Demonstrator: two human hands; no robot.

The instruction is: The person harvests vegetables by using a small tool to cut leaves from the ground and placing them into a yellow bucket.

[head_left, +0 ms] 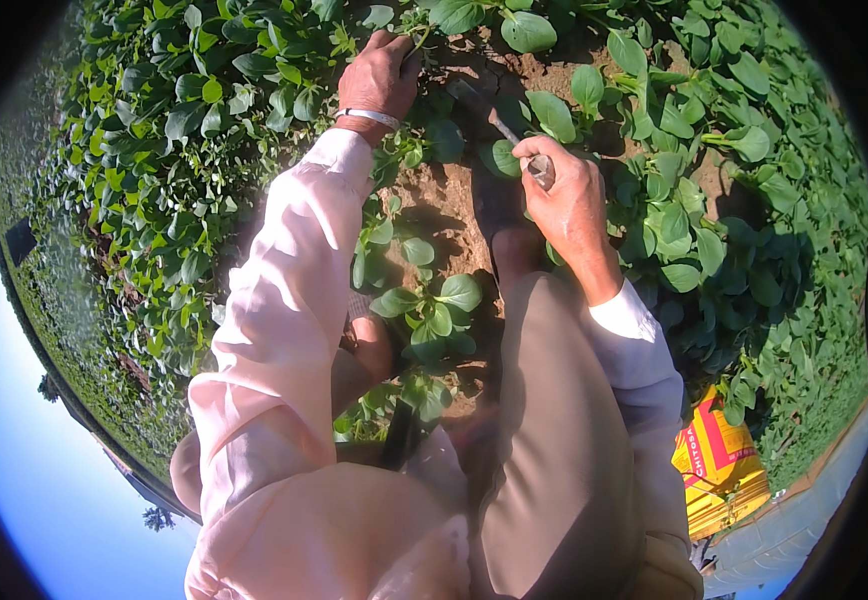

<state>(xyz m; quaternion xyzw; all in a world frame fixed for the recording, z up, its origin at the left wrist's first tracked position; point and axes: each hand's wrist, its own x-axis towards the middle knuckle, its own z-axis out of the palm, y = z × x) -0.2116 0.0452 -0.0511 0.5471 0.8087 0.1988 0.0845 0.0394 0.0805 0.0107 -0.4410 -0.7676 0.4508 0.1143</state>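
Note:
My right hand (pixel 566 205) is wrapped round the handle of a small weeding tool (pixel 482 106). Its handle end pokes out of the fist, and a narrow metal shaft runs forward and left to a flat blade near the soil. Ahead and to the left, my left hand (pixel 382 76) is closed at ground level on a thin-stemmed green weed (pixel 420 38); the fingertips are partly hidden. Broad-leaved green plants (pixel 554 115) grow close to the blade. A smaller leafy plant (pixel 437 308) stands between my arms, by my bent leg.
Dense leafy crop (pixel 179 180) spreads on both sides, with brown soil (pixel 434 205) showing between plants. My knee (pixel 534 310) is close under the right forearm. A yellow and red plastic bag (pixel 719 465) lies at the lower right. Grey sheeting (pixel 789 535) borders the field there.

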